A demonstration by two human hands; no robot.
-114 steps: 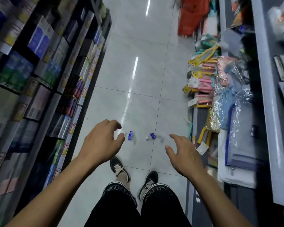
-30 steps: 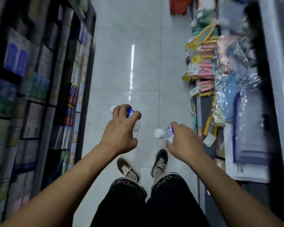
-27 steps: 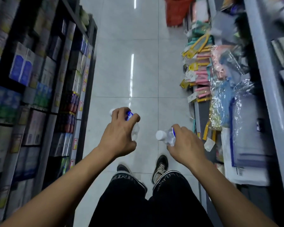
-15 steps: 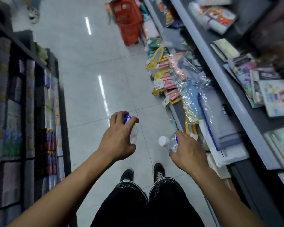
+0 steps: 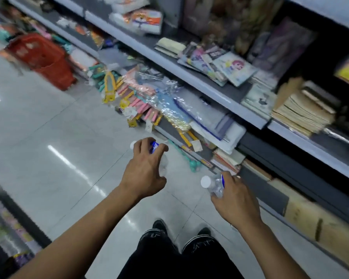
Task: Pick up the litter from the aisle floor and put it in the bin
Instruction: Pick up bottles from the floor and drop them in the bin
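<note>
My left hand (image 5: pixel 144 170) grips a clear plastic bottle with a blue label (image 5: pixel 154 147); its white cap shows just past my fingers. In my right hand (image 5: pixel 237 195) is a second crumpled clear bottle (image 5: pixel 215 184) with a white cap and a blue label. Both hands are held out in front of me above the tiled aisle floor (image 5: pixel 54 141). No bin is in view.
A red shopping basket (image 5: pixel 42 59) stands on the floor at the upper left. Grey shelves (image 5: pixel 220 91) with books, notebooks and packaged goods run along the right side. A dark shelf unit (image 5: pixel 6 224) lines the lower left. My shoes (image 5: pixel 159 225) are on the tiles below.
Both bottles were lifted off the floor into my hands. Since half a second ago my view has swung right, toward the right-hand shelves; the hands keep their hold.
</note>
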